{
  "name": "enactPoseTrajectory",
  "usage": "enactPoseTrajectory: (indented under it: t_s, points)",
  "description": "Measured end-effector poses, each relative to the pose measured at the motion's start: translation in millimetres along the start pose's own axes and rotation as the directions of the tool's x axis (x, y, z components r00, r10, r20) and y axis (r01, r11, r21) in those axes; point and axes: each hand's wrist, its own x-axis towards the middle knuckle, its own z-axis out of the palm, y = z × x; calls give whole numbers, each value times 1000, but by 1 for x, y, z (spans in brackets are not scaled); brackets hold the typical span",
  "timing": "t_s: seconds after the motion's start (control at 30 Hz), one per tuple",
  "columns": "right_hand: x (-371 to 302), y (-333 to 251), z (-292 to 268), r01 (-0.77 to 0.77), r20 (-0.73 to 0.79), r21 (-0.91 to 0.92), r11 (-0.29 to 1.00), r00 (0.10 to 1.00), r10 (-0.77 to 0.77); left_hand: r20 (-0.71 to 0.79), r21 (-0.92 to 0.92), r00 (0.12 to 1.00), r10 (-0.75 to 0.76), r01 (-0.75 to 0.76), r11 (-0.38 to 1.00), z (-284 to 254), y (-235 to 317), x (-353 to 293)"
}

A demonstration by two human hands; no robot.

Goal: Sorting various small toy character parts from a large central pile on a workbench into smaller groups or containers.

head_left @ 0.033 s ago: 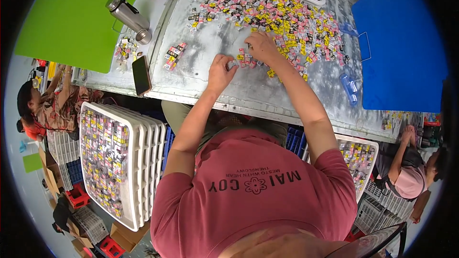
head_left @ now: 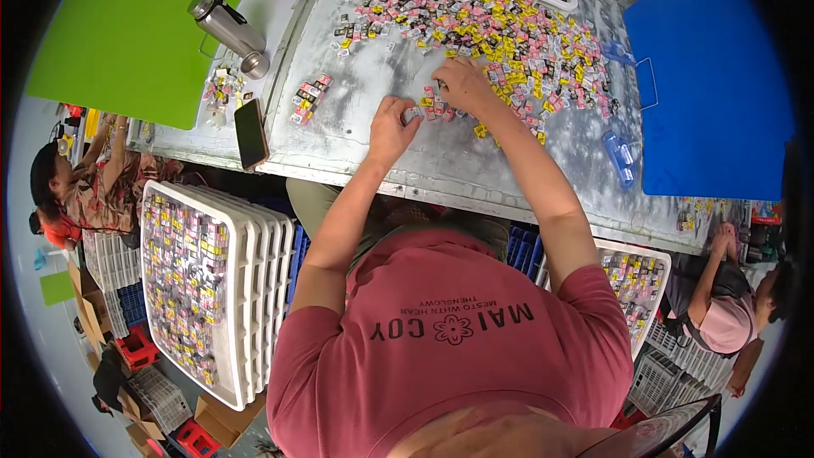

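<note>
I observe the left hand [head_left: 390, 131] pinching a small pale piece [head_left: 412, 114]; the right hand's [head_left: 466, 87] grip I cannot tell. One block [head_left: 310, 100] appears aligned; the loose pile [head_left: 475, 30] on the table [head_left: 373, 76] appears unarranged.

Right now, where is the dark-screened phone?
In the head view, the phone lies toward the left, at the near edge of the tabletop, below the silver flask and left of the left hand.

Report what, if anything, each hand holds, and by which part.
The left hand holds a small pale piece between its fingers; exactly where is too small to tell. Whether the right hand holds anything cannot be told.
</note>
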Motion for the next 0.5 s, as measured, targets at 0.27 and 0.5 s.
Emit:
enactPoseTrajectory:
  t_s: [0.27, 0.5]
  points:
    - [1, -12, -11, 22, 158, 139, 990, 986, -44, -16, 2, 1000, -9, 9, 1000, 1, -2, 0]
    - [3, -19, -4, 45, 151, 156, 987, 986, -69, -34, -18, 999, -7, 7, 1000, 0, -1, -1]
